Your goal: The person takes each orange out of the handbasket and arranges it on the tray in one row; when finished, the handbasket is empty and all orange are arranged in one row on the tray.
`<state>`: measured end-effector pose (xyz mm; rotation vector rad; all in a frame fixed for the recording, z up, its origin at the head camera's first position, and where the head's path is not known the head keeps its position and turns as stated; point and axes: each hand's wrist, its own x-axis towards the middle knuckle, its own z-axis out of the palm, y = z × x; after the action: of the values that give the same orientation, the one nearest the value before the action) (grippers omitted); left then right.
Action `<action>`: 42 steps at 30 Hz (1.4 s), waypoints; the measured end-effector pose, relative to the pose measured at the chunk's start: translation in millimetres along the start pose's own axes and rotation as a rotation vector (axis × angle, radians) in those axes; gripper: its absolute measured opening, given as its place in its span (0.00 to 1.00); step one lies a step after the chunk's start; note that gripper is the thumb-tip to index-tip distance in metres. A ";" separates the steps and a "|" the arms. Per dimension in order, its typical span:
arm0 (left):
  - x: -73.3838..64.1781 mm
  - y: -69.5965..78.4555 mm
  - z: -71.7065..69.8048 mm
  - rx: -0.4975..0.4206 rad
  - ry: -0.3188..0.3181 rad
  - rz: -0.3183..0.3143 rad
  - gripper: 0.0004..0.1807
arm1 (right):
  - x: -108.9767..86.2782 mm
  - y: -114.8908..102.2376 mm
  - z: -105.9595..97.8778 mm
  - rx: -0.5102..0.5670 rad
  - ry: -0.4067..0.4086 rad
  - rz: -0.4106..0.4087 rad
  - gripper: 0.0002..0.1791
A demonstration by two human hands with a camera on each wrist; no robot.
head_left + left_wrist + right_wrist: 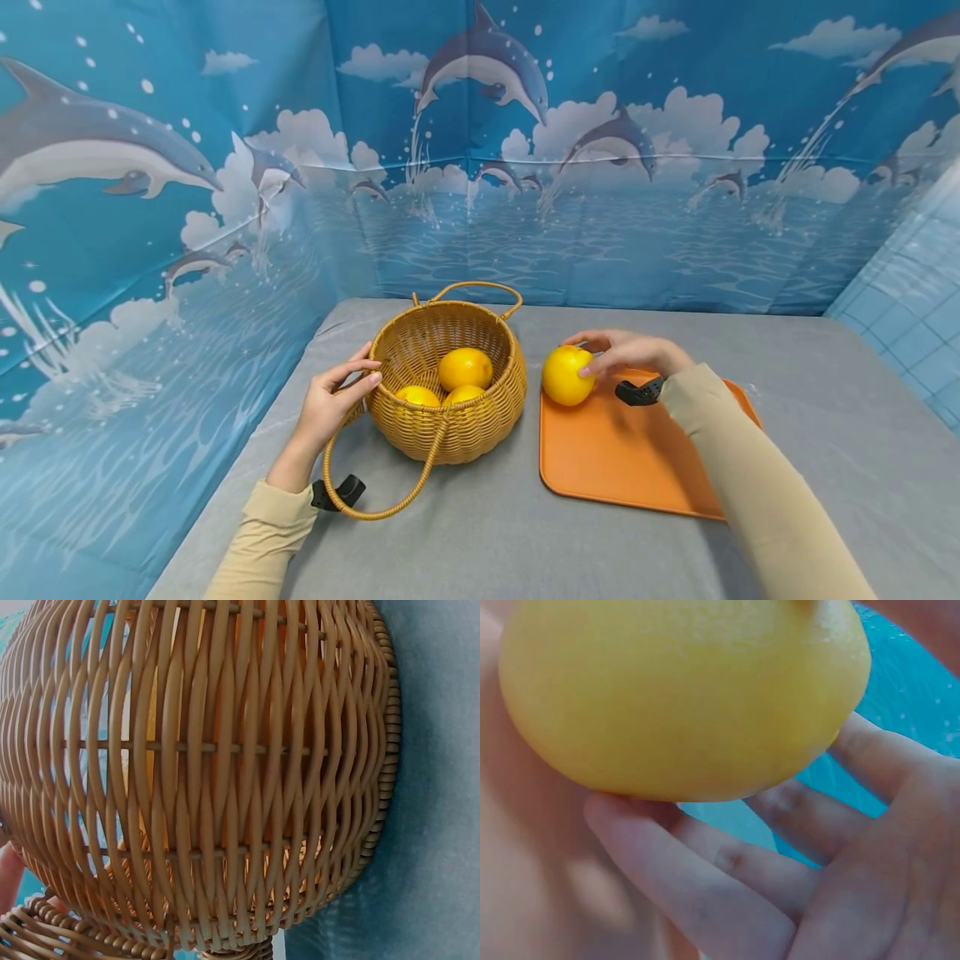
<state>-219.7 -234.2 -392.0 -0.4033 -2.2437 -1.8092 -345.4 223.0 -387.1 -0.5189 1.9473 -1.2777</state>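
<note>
At its left rim the woven wicker basket point(480, 429) is held by my left hand point(330, 404), thumb and fingertips on the edge. The basket's wall point(240, 750) fills most of the left wrist view, with a fingertip point(9, 874) showing at the left. Inside lie several yellow-orange citrus fruits point(465, 369). My right hand point(622, 352) grips another yellow-orange citrus fruit point(566, 377) over the left back corner of the orange tray point(622, 467). In the right wrist view the fingers curl around this smooth, rounded fruit point(682, 705).
One basket handle point(382, 512) hangs down toward the front, and the other handle point(480, 284) stands up at the back. A grey cloth point(480, 542) covers the table. A blue dolphin-print curtain point(480, 225) rises behind and along the left.
</note>
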 end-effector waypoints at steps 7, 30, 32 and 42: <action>-0.3 0.8 0.1 0.006 0.002 -0.004 0.19 | 3.2 4.4 3.4 0.083 -0.022 0.031 0.38; -1.0 0.9 -0.2 -0.009 0.001 -0.003 0.19 | 4.7 12.1 8.0 -0.063 0.204 -0.137 0.32; -1.2 0.9 -0.4 -0.006 -0.001 -0.005 0.19 | 5.0 12.7 10.1 -0.135 0.250 -0.138 0.34; -1.4 1.1 -0.7 -0.003 -0.005 -0.005 0.18 | 10.3 14.6 20.1 -0.281 0.261 -0.209 0.44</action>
<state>-218.0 -234.8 -391.3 -0.4040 -2.2479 -1.8163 -335.9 210.1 -408.6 -0.7423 2.3612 -1.2549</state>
